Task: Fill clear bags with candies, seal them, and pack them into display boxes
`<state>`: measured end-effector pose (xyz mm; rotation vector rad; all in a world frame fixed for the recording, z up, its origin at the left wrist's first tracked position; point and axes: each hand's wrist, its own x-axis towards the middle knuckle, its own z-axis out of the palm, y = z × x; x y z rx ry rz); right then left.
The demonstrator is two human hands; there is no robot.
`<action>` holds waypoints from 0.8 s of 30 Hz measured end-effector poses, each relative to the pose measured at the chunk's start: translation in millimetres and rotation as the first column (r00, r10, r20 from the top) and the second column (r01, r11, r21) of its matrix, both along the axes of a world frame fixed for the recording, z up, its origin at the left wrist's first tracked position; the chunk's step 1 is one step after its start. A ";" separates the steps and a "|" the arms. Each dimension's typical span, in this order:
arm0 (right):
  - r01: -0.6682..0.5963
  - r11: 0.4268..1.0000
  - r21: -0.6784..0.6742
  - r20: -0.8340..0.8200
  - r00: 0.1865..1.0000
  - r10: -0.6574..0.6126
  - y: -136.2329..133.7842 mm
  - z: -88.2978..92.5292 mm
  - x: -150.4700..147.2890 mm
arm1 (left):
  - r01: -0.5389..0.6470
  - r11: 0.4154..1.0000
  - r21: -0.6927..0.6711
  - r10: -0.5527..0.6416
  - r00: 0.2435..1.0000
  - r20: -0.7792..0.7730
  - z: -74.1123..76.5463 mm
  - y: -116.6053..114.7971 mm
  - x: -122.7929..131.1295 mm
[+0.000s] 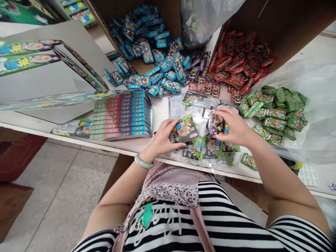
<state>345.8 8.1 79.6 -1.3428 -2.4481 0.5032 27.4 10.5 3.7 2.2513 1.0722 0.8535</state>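
Left hand (162, 134) and right hand (232, 127) are both closed on packets above the near edge of the counter (160, 108): the left holds a green printed packet (183, 129) between fingers and thumb, while the right pinches a smaller purple packet (216, 124). A clear plastic sheet (312, 105) covers the counter's right end, with a heap of green packets (275, 115) lying on it. A heap of blue packets (157, 66) spills from a cardboard box (157, 17) at the counter's far side, and a heap of red packets (241, 59) lies at its far right. A stack of flat printed boxes (120, 113) sits on the counter's left part. Loose green packets (212, 148) lie at the counter's near edge, directly below the hands. A pale jade bangle (144, 161) circles the left wrist.
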 end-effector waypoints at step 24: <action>0.021 0.996 0.085 -0.194 0.981 -0.004 -9.1 -7.8 -24.8 | 0.039 0.999 -0.022 -0.039 0.999 -0.012 1.2 -0.5 15.3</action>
